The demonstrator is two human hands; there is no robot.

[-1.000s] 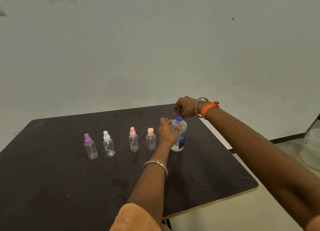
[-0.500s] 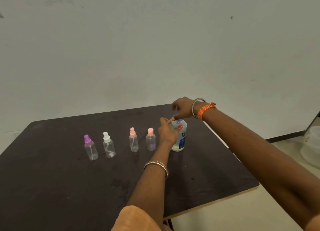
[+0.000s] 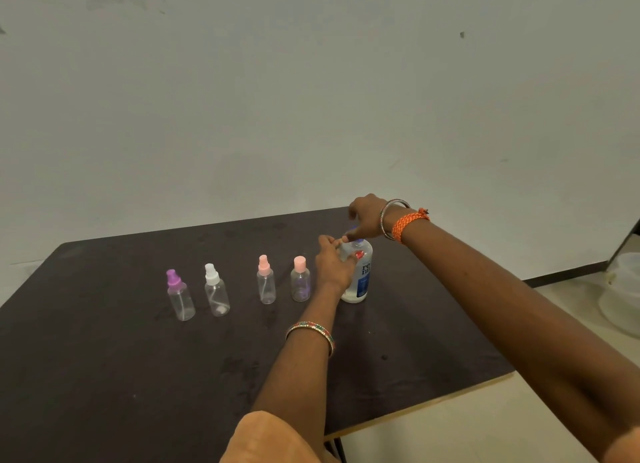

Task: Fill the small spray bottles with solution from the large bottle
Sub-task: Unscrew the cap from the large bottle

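Left hand grips big bottle, hiding its left side; right hand pinches cap, mostly hidden.

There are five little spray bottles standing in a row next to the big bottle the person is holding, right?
Not quite: the head view shows four little spray bottles, not five: a purple-topped one, a white-topped one and two pink-topped ones. They do stand in a row beside the big bottle, which the left hand holds.
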